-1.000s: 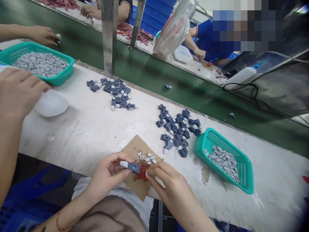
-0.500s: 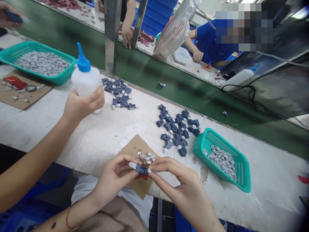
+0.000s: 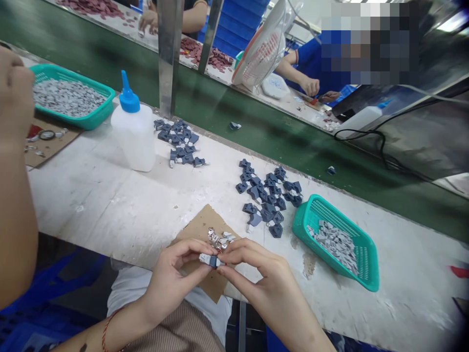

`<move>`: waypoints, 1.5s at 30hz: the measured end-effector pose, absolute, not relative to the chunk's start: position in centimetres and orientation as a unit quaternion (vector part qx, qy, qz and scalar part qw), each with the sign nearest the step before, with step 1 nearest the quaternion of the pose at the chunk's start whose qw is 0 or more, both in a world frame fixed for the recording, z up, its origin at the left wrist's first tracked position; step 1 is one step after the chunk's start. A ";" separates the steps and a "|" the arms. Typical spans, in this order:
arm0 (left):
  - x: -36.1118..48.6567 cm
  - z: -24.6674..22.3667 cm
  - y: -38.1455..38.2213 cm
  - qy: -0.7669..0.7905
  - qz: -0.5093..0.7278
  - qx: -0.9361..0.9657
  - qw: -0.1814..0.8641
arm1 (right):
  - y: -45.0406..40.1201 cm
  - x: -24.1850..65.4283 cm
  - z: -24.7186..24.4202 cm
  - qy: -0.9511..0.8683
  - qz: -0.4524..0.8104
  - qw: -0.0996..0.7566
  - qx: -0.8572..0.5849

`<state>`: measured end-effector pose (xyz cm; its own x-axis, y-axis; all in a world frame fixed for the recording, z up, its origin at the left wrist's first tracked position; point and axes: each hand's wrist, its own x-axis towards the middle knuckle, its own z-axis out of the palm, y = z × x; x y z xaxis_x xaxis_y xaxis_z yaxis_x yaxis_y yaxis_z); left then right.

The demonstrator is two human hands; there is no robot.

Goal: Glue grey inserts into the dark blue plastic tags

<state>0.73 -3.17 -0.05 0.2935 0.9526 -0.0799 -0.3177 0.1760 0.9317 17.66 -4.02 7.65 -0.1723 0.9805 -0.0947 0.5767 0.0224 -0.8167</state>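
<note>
Between my two hands is a small dark-blue plastic part (image 3: 213,261) with a light-grey piece at its left end. My left hand (image 3: 178,269) pinches it from the left, fingertips behind and thumb in front. From the right, the thumb and fingers of my right hand (image 3: 256,269) close on its other end, where a small pale piece shows. Just behind my fingertips, shiny silvery bits and grey pieces (image 3: 219,238) lie on a cardboard sheet (image 3: 205,222). A trace of red shows beside my right fingertips, mostly covered.
Piles of dark-blue parts (image 3: 269,195) lie ahead, another pile (image 3: 179,139) farther left. A green basket (image 3: 339,220) of grey pieces stands right; another green basket (image 3: 91,122) is far left. A white bottle (image 3: 134,137) stands left, near a co-worker's arm (image 3: 16,186). A green belt (image 3: 205,105) runs behind.
The co-worker's hand has let go of the white bottle and drawn back left. My right fingers have moved in closer to my left on the part. Loose parts on the belt have shifted left.
</note>
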 end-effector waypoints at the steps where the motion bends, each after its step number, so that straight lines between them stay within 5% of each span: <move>1: 0.8 0.0 -3.2 0.365 0.472 0.441 0.670 | -4.0 17.7 7.6 -0.651 0.394 0.264 -0.593; 15: 1.8 2.0 -2.4 0.282 0.457 0.323 0.780 | -4.3 16.4 5.3 -0.397 0.646 0.378 -0.531; 36: 5.8 3.7 1.6 0.264 0.373 0.385 0.802 | -3.3 18.1 4.8 -0.296 0.549 0.516 -0.588; 45: 10.4 3.9 16.3 0.400 0.412 0.569 0.588 | -4.1 23.6 3.3 -0.220 0.450 0.566 -0.655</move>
<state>10.37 16.27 3.86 0.3399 0.9405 -0.0018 -0.0288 0.0123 0.9995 23.63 -4.14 3.34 0.4979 0.7977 -0.3402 -0.2217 -0.2621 -0.9392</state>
